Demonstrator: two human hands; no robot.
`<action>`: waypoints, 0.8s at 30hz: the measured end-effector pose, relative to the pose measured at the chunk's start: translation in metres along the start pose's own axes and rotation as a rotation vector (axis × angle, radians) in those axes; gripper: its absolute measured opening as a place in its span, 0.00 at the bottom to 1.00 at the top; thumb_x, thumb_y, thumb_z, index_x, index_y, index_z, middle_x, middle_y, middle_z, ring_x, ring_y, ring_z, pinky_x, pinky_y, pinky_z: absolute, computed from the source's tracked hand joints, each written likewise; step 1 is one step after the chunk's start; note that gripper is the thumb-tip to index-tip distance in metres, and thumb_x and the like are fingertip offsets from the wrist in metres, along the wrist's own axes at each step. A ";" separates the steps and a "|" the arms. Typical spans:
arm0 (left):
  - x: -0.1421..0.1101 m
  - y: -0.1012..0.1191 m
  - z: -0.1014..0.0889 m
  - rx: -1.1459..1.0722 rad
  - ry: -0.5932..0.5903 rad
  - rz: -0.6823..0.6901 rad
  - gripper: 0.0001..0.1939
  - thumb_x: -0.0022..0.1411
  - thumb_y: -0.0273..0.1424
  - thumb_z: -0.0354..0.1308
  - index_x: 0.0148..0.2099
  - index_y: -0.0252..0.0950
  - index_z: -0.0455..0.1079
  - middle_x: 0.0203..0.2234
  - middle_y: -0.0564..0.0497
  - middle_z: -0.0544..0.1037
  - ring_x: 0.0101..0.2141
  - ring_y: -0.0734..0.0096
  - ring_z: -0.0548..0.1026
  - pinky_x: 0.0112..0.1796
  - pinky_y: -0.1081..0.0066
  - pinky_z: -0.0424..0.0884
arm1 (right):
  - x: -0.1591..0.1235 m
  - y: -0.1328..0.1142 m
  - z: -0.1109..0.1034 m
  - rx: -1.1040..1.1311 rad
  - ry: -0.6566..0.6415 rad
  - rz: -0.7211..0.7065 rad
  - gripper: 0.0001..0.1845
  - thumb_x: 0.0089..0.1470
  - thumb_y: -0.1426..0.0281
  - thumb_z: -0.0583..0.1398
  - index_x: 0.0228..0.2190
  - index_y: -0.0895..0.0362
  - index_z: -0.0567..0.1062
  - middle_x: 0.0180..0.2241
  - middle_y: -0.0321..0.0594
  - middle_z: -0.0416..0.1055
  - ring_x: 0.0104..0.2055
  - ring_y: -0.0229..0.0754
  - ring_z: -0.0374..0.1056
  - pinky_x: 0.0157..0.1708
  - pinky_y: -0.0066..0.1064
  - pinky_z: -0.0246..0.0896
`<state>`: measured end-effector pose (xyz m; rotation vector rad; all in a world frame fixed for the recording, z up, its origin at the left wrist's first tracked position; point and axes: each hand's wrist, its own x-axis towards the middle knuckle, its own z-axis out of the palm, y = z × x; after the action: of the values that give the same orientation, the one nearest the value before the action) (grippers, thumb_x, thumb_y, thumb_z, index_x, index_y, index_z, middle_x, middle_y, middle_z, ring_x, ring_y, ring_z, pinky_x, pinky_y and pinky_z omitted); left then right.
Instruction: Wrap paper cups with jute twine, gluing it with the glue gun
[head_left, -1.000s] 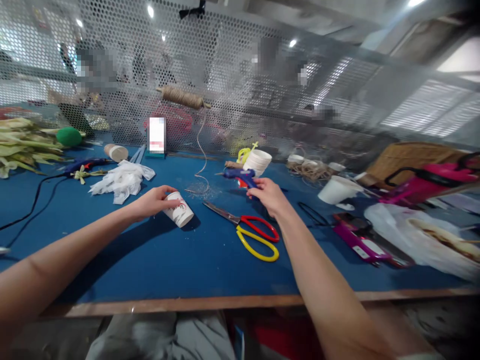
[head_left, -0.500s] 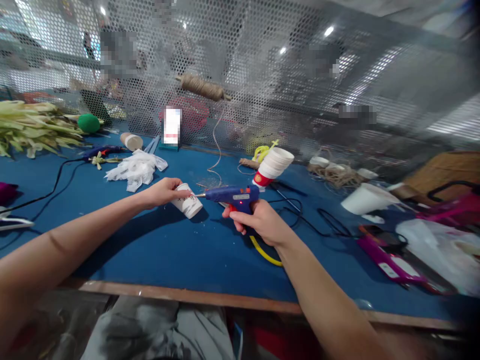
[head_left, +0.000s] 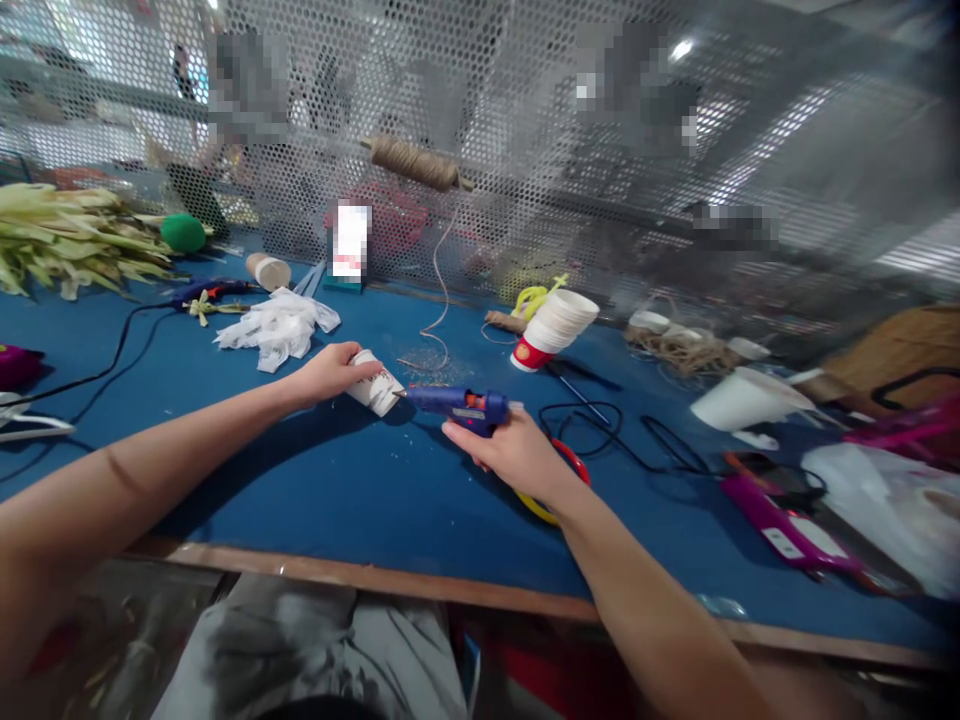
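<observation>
My left hand (head_left: 334, 372) is closed around a white paper cup (head_left: 380, 390) with dark printed marks, tilted on its side just above the blue table (head_left: 360, 500). In my right hand (head_left: 517, 450) is a blue glue gun (head_left: 457, 402), a small red light glowing on its body. The gun's metal nozzle points left and is at the cup's lower right end; whether it touches I cannot tell. Partly hidden beneath my right wrist lies a red and yellow ring-shaped item (head_left: 574, 462).
A leaning stack of paper cups (head_left: 559, 325) stands beyond my right hand. White strips (head_left: 277, 325) lie behind my left hand. Dried husks (head_left: 75, 240), a second glue gun (head_left: 214, 290) and a twine spool (head_left: 415, 163) sit farther back. A magenta power strip (head_left: 787, 530) lies right.
The glue gun has tilted, its nozzle shifting from the cup's upper side down toward its lower right end. The cup has turned slightly in my left hand. The view has shifted a little.
</observation>
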<state>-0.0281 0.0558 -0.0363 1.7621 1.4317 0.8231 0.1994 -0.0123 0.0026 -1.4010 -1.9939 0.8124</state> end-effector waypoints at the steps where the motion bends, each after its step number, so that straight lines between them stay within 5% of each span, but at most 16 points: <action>1: 0.000 0.000 0.000 -0.009 -0.003 -0.001 0.17 0.50 0.45 0.52 0.28 0.34 0.61 0.20 0.53 0.65 0.21 0.76 0.62 0.21 0.75 0.54 | 0.000 0.000 0.001 -0.006 0.006 -0.005 0.10 0.44 0.64 0.59 0.19 0.56 0.67 0.12 0.30 0.60 0.14 0.33 0.56 0.16 0.27 0.53; 24: -0.001 0.003 0.001 -0.104 -0.045 -0.006 0.15 0.50 0.42 0.53 0.29 0.34 0.62 0.23 0.51 0.69 0.23 0.75 0.65 0.23 0.74 0.57 | 0.001 0.001 0.002 -0.021 0.033 0.068 0.08 0.45 0.66 0.59 0.21 0.56 0.68 0.12 0.31 0.61 0.13 0.33 0.56 0.15 0.28 0.53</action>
<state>-0.0262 0.0544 -0.0345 1.6866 1.3408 0.8343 0.1977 -0.0113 0.0005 -1.4921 -1.9446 0.7949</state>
